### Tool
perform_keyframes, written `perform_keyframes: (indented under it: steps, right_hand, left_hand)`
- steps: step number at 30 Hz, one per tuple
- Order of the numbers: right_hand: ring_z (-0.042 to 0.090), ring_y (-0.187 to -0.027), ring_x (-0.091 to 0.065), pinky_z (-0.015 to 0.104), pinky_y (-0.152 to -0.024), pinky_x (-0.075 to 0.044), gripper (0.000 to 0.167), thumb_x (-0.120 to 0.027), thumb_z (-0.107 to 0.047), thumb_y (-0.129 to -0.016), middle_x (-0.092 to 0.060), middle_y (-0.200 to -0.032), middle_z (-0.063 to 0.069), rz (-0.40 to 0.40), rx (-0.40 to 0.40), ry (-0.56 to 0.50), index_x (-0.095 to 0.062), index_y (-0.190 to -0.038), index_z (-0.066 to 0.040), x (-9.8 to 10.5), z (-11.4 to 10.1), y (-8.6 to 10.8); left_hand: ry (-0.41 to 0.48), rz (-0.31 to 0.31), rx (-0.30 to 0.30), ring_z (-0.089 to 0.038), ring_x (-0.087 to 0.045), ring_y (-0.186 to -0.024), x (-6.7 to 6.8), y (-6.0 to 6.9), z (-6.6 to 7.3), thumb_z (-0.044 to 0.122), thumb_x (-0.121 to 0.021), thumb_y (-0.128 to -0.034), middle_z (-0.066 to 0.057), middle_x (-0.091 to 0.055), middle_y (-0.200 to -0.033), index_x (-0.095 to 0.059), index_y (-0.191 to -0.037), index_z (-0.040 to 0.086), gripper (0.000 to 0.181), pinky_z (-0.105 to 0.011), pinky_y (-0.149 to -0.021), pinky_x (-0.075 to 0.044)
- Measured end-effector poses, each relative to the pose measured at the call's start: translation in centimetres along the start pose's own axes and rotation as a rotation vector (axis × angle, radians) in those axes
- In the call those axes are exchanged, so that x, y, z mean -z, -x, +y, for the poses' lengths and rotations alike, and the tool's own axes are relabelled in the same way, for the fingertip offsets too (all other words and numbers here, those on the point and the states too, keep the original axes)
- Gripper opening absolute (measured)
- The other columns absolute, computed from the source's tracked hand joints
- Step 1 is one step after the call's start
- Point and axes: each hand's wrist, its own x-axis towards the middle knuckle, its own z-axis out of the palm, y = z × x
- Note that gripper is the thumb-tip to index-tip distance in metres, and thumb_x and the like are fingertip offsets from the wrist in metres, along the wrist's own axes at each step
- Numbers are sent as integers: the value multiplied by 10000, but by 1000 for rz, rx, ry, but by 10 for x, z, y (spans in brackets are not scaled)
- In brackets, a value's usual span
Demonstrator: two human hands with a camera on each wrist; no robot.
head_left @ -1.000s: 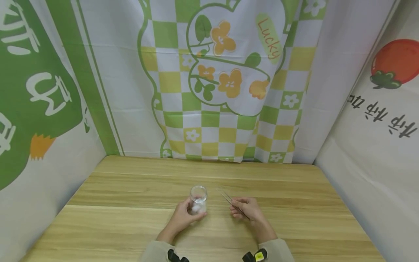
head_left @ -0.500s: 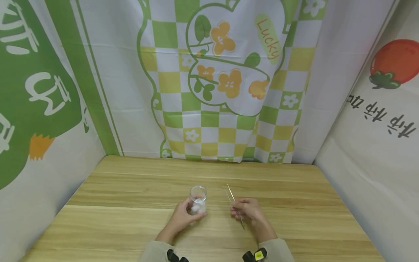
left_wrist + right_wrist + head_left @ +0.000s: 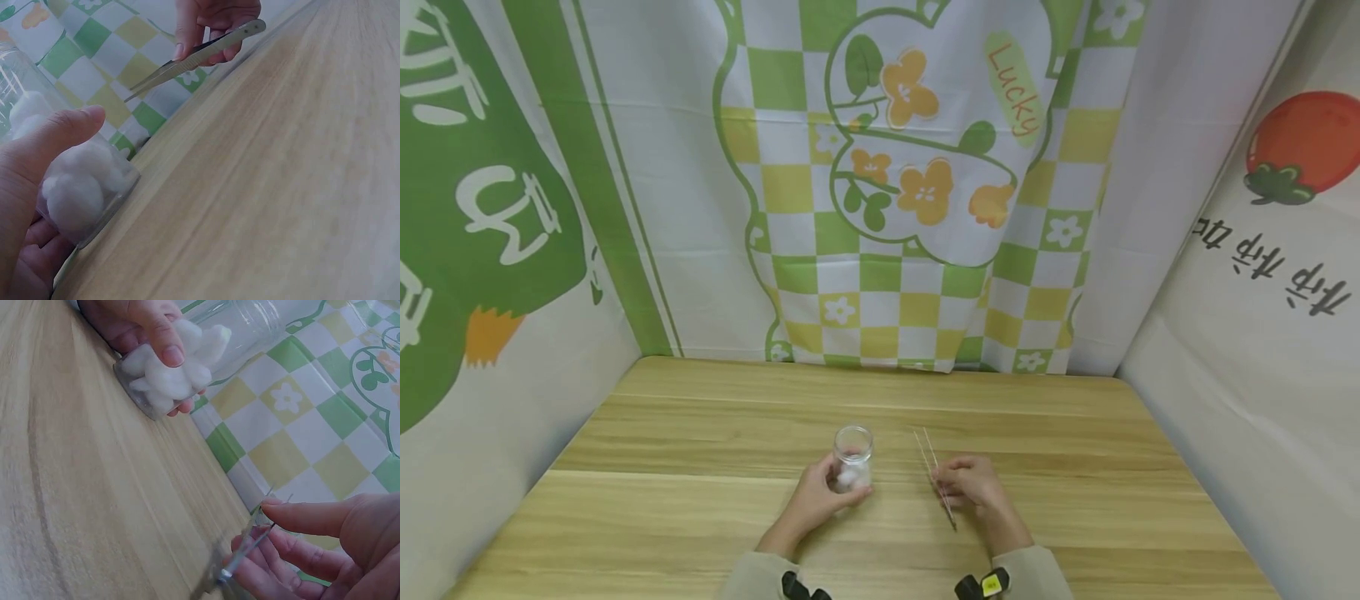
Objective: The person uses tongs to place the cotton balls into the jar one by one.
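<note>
My left hand (image 3: pixel 817 498) grips a clear glass jar (image 3: pixel 854 445), thumb on the near side and fingers around the back. Its mouth has no lid on it. White cotton balls (image 3: pixel 74 203) fill the lower part of the jar, whose base is on or very near the tabletop. To the right, my right hand (image 3: pixel 976 485) holds metal tweezers (image 3: pixel 156 77) between thumb and fingers, above the table. Their two tips stand apart and point away from me, with nothing between them. In the right wrist view the joined back end of the tweezers is blurred.
The wooden table (image 3: pixel 700 417) reaches back to a checked green and yellow curtain (image 3: pixel 880 275). Printed cloth walls stand at the left (image 3: pixel 535 400) and right (image 3: pixel 1240 375) sides. Dark straps (image 3: pixel 981 585) sit on both sleeves.
The tweezers have turned in my right hand, from slanting left to pointing more straight ahead, and their back end now shows below the fingers. Left hand and jar stay in place.
</note>
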Motion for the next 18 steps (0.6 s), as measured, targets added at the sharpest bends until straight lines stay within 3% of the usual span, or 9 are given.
perform_keyframes:
  steps: [18]
  right_hand:
    - [68,-482,-559,193,-458,-507,146,-714,4,-808,-613,-572,9,72,5,92,-629,-885,96,-6,1,2]
  left_hand:
    - [-22,7,-21,10,-582,-820,-1,-1,-3,229,-832,-729,-116,-732,-979,-620,-1110,57,469,-175,-753,-484]
